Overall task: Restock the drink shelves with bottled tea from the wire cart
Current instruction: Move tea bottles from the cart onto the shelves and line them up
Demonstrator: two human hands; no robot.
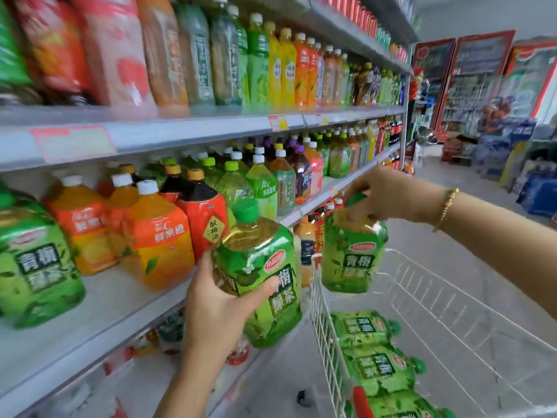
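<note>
L hand [217, 303]: fingers wrapped round the lower body of a green tea bottle [259, 276], thumb across the label. Bottle tilted, cap up, at the front edge of the middle shelf [99, 309], just beside the red-label bottle [208, 218].

R hand [382, 197]: gripping a second green tea bottle [352, 254] from above at neck and shoulder; cap mostly covered by the fingers. Bottle hangs upright above the near-left corner of the wire cart [428, 300], clear of the shelf edge. Gold bracelet [446, 206] on the R wrist.

Cart: white wire, approx. three more green tea bottles [373, 354] lying on their sides along its left wall; exact count unclear, lower ones cut off by the frame.

Middle shelf: one matching green tea bottle [36, 267] standing at far left, bare shelf in front of it. Orange juice bottles [156, 236] stand between it and the red-label bottle. Mixed drinks fill the shelf further along.

Upper shelf [193, 131]: full row of assorted bottles; near ones blurred.
</note>
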